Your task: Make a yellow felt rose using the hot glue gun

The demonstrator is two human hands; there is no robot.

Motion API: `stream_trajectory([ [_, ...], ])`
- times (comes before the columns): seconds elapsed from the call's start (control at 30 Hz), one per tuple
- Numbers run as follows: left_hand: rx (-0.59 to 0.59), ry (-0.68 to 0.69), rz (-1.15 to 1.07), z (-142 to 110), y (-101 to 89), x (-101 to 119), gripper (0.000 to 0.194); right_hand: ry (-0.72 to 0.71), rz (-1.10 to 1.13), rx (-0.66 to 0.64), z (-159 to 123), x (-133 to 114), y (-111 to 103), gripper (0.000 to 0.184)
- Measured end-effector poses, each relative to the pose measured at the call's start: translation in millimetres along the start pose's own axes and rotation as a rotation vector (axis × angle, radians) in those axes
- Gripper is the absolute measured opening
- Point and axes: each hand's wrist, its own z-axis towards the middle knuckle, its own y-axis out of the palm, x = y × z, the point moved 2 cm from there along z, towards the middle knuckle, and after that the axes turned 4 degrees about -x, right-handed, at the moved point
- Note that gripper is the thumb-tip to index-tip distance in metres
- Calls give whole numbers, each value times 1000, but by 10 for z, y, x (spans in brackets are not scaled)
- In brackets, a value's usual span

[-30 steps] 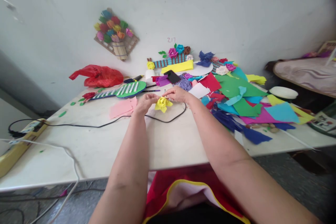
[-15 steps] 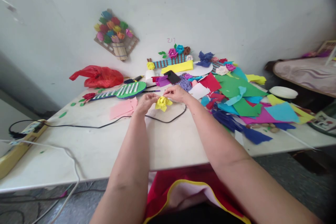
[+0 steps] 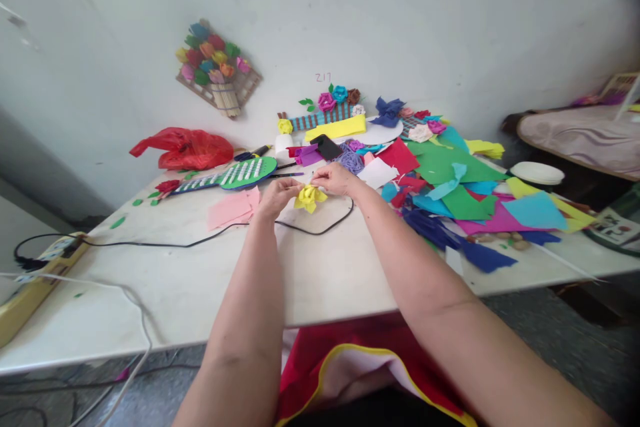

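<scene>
Looking across the white table (image 3: 335, 280), I found pink paper (image 3: 231, 208) left of the left hand (image 3: 279, 197). That hand gripped the yellow paper flower (image 3: 310, 198) at its far left; the right hand (image 3: 336, 179) pinched its far side, about as near. The bloom sat between them, nearward of the fingertips, one petal pointing near, its roundish shape showing no clear long axis.

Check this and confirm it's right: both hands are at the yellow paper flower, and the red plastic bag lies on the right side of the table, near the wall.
Wrong side: the head view shows the red plastic bag on the left of the table, near the wall. The rest holds: left hand and right hand are at the yellow paper flower.
</scene>
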Motion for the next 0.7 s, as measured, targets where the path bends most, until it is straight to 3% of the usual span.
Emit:
stream_trajectory([
  [0.17, -3, 7, 56, 19, -3, -27, 39, -22, -26, 75, 34, 60, -3, 28],
  [0.5, -53, 2, 43, 19, 16, -9, 41, 57, 162, -175, -59, 5, -76, 26],
  [0.7, -97, -19, 39, 6, 38, 24, 41, 93, 197, -179, -67, 1, -89, 19],
])
